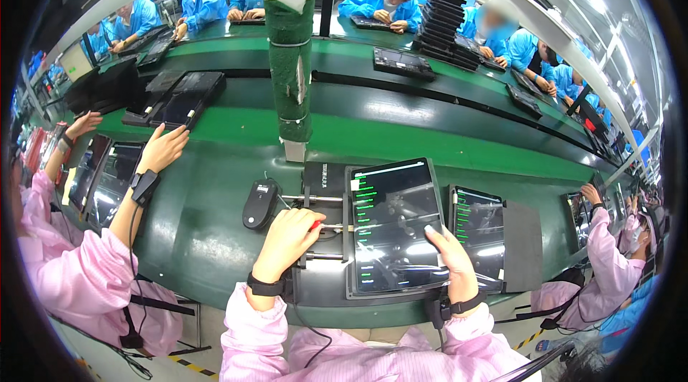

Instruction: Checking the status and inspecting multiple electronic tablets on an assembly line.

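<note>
A tablet [393, 228] with a lit dark screen and rows of green text lies on a clamp fixture [319, 200] with metal rods, directly in front of me. My right hand [453, 259] grips its right edge, thumb on the glass and the other fingers hidden behind. Left of the tablet, my left hand [288, 240] is closed around a red knob [316, 225] on the fixture; most of the knob is covered by the fingers. A black computer mouse [260, 204] sits just beyond that hand. Right of the first tablet lies a second tablet [473, 228], also showing green lines.
A green-wrapped post [290, 67] rises beyond the fixture. A dark flat panel [522, 246] adjoins the second tablet. Co-workers' hands reach in at left and right. Across the bench [208, 239], black devices [403, 64] lie along the line, with a tall black stack [442, 24] behind.
</note>
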A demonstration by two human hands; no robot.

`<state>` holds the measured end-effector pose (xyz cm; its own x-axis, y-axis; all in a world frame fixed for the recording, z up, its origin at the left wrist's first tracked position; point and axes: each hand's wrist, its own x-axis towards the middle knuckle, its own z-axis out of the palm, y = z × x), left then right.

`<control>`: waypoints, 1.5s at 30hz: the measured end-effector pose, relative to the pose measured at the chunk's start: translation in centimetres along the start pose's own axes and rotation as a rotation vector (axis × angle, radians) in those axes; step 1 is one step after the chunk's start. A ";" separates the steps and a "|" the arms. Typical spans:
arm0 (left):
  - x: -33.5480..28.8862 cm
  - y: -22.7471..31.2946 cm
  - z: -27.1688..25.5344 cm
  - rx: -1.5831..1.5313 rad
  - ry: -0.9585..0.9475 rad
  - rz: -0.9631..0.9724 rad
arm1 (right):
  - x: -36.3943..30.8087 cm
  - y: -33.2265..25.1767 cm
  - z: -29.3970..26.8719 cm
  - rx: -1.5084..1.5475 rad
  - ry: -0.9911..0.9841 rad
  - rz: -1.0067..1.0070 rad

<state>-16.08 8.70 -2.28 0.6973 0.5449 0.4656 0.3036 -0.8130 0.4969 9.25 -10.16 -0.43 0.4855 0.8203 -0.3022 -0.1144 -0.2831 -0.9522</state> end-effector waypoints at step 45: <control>-0.2 0.4 0.2 -0.177 0.000 -0.069 | -5.0 0.6 -1.3 -0.912 -0.089 -0.388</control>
<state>-15.99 8.21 -2.35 0.6785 0.5982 0.4263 0.2315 -0.7249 0.6488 7.86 -15.08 0.59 0.2773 0.9607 -0.0141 0.7669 -0.2302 -0.5990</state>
